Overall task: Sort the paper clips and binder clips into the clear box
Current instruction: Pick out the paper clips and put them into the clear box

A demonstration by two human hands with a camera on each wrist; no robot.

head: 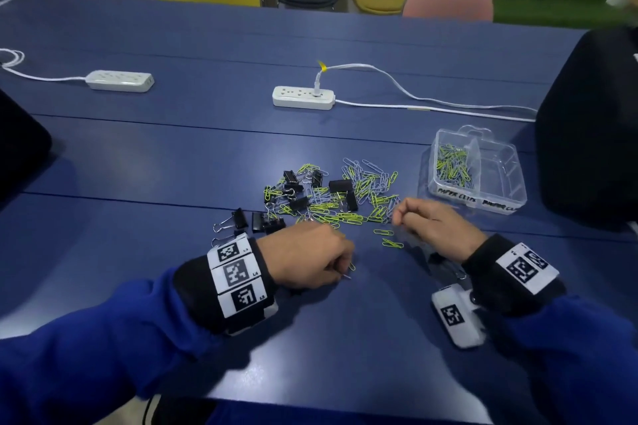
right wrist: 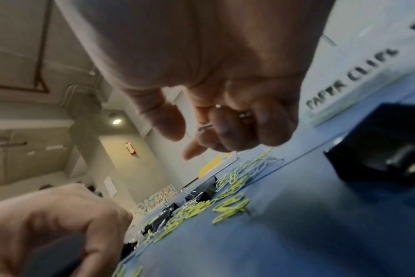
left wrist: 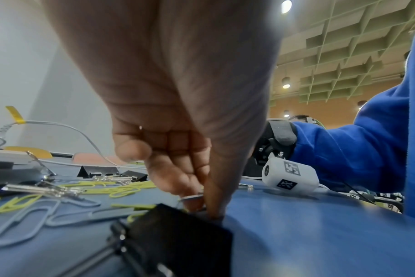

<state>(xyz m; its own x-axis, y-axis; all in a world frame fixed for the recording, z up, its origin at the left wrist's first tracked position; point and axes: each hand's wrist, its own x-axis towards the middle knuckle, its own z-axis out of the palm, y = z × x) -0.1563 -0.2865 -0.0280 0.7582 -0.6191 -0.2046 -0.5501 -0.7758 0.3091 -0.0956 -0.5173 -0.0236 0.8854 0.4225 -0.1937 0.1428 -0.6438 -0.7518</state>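
Observation:
A mixed pile of yellow-green and silver paper clips (head: 348, 203) and black binder clips (head: 340, 187) lies mid-table. The clear box (head: 511, 198) stands to the right. Its left compartment, labelled PAPER CLIPS (right wrist: 351, 78), holds paper clips (head: 452, 162). My left hand (head: 340, 266) is curled at the pile's near edge and pinches silver paper clips (left wrist: 192, 197) against the table. A clip end (head: 350, 267) pokes out of it. My right hand (head: 400, 217) hovers curled at the pile's right edge, with silver clips (right wrist: 206, 127) held among its fingers.
Two white power strips (head: 303, 97) (head: 120, 80) with cables lie farther back. A dark bulky object (head: 587, 121) stands right of the box and another (head: 17, 155) sits at the left edge. One binder clip (head: 445, 266) lies under my right wrist. Chairs line the far side.

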